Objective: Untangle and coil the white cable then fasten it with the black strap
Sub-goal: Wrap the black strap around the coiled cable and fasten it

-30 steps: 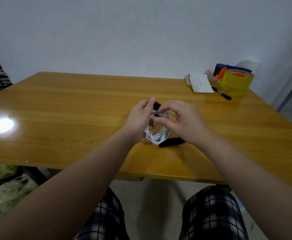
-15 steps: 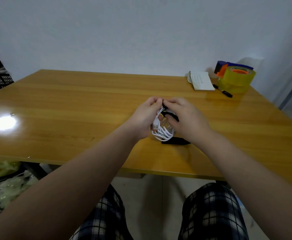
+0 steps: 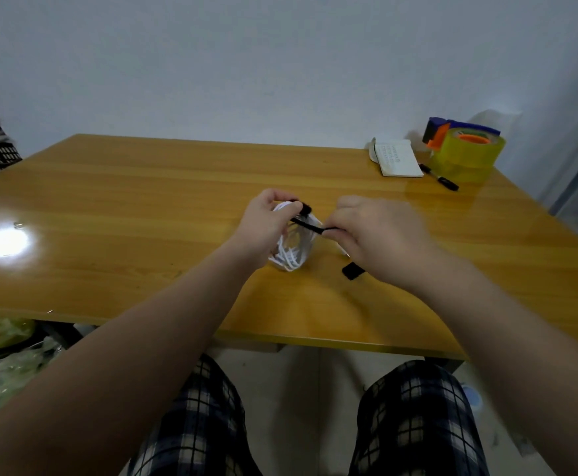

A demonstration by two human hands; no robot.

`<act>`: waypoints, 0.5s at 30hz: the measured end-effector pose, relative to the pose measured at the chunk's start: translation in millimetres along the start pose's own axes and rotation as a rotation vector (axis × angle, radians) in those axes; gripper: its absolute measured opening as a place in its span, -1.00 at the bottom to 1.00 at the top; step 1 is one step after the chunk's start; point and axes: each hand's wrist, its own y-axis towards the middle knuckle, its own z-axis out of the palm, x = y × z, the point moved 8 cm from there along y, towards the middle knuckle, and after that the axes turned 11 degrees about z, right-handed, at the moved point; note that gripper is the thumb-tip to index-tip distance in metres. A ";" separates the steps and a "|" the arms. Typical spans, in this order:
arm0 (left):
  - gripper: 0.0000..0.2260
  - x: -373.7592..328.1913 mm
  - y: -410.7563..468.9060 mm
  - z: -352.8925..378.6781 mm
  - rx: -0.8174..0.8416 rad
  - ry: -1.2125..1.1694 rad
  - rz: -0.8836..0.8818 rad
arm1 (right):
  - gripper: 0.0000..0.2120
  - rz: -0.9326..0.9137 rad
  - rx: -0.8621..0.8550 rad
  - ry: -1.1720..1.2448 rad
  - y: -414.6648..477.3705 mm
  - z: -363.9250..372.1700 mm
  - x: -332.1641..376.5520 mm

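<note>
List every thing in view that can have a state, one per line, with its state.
white cable: coiled, lower loops on the table, held at the top.
black strap: pulled taut across the coil, not yet fastened.
left hand: grip shut on the coil's top.
right hand: grip shut on the strap.
notebook: closed, lying flat.
pen: lying flat.

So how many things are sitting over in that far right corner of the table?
3: a white notepad, a black pen lying just right of it, and a yellow tape dispenser behind the pen. Something smaller could be hidden behind the dispenser.
</note>
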 end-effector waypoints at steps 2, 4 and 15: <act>-0.97 -8.6 4.4 -5.1 0.033 0.144 0.113 | -0.76 -0.038 -0.098 0.002 -1.0 -16.9 -1.4; -0.96 -19.2 5.0 1.3 0.156 0.369 0.240 | -0.80 0.040 -0.158 0.151 8.3 -24.6 -19.5; -0.92 -44.8 -31.4 22.9 0.286 0.015 0.280 | -0.75 0.443 0.065 0.634 47.4 28.6 -75.1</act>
